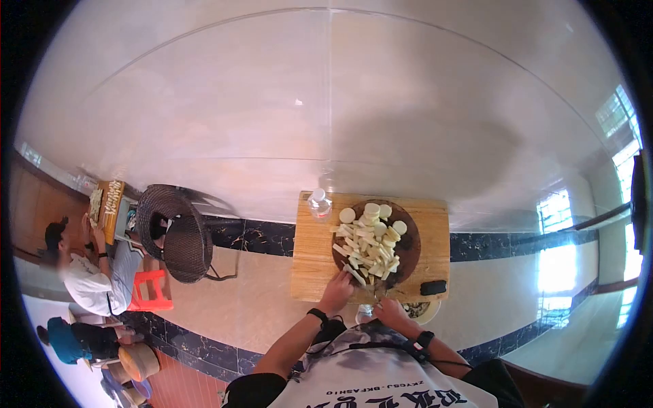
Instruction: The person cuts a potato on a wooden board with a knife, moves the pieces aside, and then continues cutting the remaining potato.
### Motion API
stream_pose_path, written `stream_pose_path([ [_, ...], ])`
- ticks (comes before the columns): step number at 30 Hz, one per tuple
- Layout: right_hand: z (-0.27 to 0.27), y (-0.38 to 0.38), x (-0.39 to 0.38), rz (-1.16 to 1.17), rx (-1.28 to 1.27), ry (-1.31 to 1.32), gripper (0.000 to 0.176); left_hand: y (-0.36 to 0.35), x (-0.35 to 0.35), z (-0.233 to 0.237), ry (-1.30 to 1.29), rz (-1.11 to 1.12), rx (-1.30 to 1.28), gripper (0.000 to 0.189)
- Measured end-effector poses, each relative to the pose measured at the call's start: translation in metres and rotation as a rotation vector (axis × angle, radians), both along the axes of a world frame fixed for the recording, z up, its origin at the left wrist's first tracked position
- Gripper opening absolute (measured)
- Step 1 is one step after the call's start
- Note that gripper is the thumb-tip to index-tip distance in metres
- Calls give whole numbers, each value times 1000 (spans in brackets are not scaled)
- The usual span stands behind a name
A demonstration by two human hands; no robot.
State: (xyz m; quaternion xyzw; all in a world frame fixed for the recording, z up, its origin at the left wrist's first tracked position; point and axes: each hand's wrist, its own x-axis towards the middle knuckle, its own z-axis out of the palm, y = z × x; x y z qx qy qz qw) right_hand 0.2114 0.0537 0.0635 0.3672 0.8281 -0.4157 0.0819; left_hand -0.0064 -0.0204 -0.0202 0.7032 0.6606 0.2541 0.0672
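Note:
My left hand (338, 291) is closed at the near left edge of a round, dark wooden chopping board (411, 255). Its fingertips pinch a pale vegetable strip (354, 275). A heap of similar cut strips (371, 253) covers the board's middle, with thick round slices (372, 211) along the far side. Close to the board's near edge, my right hand (393, 313) is wrapped around a knife (376, 295); only a small, greyish part of it shows, and the handle is hidden in the fist.
The board rests on a wooden table (309, 262) with a clear plastic bottle (319, 202) and a black object (433, 287). A bowl (426, 313) is below the near edge. Left are a dark woven chair (188, 248), a seated person (92, 282), a red stool (151, 291) and another person (68, 340).

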Motion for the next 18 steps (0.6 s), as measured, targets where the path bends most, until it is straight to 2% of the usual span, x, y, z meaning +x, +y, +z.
stream_pose_path([
  [3,-8,3,-4,27,45,39,32,0,1,-6,34,-12,5,22],
  [7,-20,2,-27,-136,27,-7,32,0,-4,17,62,-10,-51,23],
  [10,-15,2,-31,-106,41,63,33,1,-3,21,25,-11,-75,24],
  [13,-6,1,-28,-47,87,8,32,-1,-2,22,12,-7,-37,24],
  [16,-18,0,-14,-163,-20,-20,31,-1,-1,22,26,-2,-36,24],
  [18,-22,-4,1,-138,-6,-12,31,2,0,25,40,11,-47,23],
])
